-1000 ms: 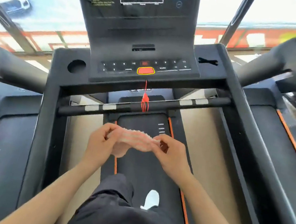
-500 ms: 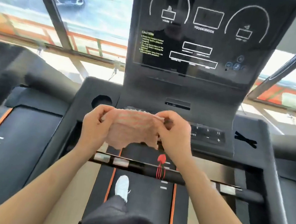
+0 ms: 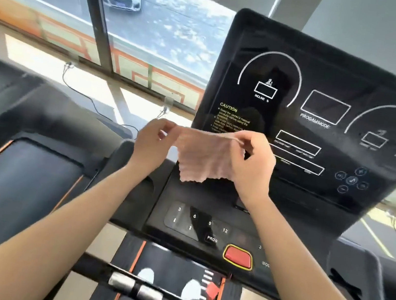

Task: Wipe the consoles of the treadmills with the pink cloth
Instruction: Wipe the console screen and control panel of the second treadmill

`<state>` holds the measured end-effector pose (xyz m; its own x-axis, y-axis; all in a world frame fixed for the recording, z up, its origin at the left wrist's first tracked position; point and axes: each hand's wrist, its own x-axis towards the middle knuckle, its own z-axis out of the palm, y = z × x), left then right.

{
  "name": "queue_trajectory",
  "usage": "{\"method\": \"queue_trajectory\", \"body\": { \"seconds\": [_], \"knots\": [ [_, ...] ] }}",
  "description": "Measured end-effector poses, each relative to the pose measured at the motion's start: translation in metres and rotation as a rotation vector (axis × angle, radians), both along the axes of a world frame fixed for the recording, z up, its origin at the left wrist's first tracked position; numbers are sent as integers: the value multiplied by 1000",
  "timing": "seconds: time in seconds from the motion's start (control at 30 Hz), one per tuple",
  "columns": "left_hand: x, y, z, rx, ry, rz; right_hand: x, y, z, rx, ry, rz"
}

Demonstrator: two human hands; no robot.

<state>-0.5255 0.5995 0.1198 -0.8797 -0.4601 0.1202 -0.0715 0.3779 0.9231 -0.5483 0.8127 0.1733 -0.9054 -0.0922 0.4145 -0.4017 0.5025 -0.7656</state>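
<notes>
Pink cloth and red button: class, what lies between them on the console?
In the head view, the number keypad with its PROG key lies between the pink cloth and the red button.

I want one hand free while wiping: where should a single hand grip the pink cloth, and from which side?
Probably the stretched top edge of the pink cloth, mid-span, from above: the left hand and right hand pinch its upper corners and the rest hangs loose below.

Both hands' fingers (image 3: 167,127) pinch pink cloth (image 3: 203,156) before console (image 3: 326,112).
</notes>
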Motion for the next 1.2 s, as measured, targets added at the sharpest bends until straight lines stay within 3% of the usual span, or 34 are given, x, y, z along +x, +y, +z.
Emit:
{"method": "queue_trajectory", "body": {
  "seconds": [0.17,0.27,0.4,0.6,0.77,0.9,1.07,1.2],
  "knots": [
    [-29,3,-14,12,-96,45,-28,-3,-26,296,253,179],
    [-36,6,-25,123,-125,52,-34,-3,-43,569,375,313],
    [-37,8,-34,313,-144,34,-37,-12,-58,991,435,301],
    [-21,4,-39,451,-112,-44,-37,-41,-85,1068,402,175],
    [-2,-13,-46,414,-111,-195,-46,-47,-89,1180,435,157],
    [14,-39,-63,239,-129,-136,-56,-42,-78,1182,471,195],
    [42,-75,-104,-466,-218,-9,-72,-40,-58,1201,548,165],
    [56,-82,-126,-674,-360,-76,-86,-40,-36,1214,604,128]
  ]
}}
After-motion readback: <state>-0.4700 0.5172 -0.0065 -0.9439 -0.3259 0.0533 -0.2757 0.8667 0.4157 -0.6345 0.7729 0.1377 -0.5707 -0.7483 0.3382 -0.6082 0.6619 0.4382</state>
